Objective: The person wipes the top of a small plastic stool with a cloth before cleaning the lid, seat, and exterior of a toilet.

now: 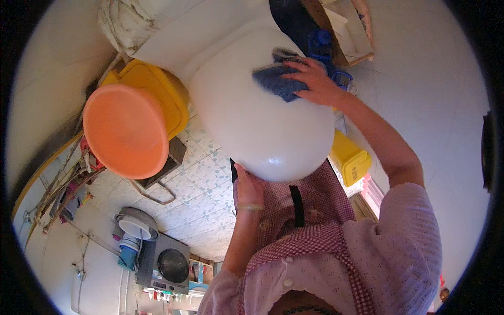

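Note:
A white toilet (252, 118) with its smooth lid lowered fills the middle of the head view, right in front of me. My right hand (315, 80) lies on a dark blue cloth (277, 80), pressing it to the right part of the lid with fingers spread over it. The cloth is bunched and slightly blurred. At the lid's front left edge is my left hand (249, 185), thumb up beside the rim. Its other fingers are mostly hidden, so its grip on the edge is unclear.
An orange plastic basin (126, 132) sits tilted by a yellow lidded bin (169, 102) on the left. A smaller yellow bin (350, 161) stands right of the toilet. Blue bottles (321, 43) are behind my right hand. A washing machine (165, 264) is at lower left.

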`<state>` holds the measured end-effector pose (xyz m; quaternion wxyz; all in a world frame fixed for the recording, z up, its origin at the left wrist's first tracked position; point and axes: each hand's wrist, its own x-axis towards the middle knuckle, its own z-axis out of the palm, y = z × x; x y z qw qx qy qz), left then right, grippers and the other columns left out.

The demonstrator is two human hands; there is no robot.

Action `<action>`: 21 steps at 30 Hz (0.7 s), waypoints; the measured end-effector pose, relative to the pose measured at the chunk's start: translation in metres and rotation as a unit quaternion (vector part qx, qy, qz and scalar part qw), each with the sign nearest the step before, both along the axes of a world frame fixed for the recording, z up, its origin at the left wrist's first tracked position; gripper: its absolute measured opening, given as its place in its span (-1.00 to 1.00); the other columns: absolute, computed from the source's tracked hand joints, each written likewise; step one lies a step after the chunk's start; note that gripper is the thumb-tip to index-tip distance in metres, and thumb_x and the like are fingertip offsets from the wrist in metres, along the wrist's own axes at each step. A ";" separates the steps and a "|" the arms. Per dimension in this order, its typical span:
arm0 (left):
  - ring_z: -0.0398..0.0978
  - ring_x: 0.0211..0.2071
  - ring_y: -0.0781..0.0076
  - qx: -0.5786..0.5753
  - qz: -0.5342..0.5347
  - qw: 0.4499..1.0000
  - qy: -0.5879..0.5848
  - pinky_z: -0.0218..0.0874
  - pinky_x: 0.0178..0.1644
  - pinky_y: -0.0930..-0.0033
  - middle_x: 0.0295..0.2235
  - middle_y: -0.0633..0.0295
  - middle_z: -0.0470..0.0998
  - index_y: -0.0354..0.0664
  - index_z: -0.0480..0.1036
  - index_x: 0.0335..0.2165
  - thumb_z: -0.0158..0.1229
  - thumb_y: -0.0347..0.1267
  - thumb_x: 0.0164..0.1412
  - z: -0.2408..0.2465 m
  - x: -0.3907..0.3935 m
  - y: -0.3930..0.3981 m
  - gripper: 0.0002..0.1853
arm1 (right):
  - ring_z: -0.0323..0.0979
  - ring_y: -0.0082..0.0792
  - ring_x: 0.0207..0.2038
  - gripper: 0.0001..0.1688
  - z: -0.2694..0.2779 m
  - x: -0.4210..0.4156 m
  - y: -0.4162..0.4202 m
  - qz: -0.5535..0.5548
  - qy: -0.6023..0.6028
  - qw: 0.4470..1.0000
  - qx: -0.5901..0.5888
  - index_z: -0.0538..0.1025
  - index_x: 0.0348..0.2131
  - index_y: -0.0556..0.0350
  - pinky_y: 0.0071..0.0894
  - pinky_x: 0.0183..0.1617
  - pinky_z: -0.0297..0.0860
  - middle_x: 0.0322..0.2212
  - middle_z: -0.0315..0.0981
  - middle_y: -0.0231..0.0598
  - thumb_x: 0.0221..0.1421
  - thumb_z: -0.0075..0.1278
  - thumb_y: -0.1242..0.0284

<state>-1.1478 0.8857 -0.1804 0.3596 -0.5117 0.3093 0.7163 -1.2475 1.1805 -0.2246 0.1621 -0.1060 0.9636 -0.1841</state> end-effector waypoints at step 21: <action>0.22 0.01 0.15 0.106 0.022 0.994 -0.014 0.07 0.07 0.11 0.02 0.12 0.25 -0.13 0.13 0.06 -0.31 0.22 0.11 -0.024 0.010 -0.018 -0.23 | 0.09 -0.11 0.09 -0.47 0.099 0.136 -0.121 0.076 -0.039 0.991 -0.107 0.45 -0.24 -0.15 -0.01 0.08 0.07 0.02 0.18 -0.31 -0.40 0.10 0.43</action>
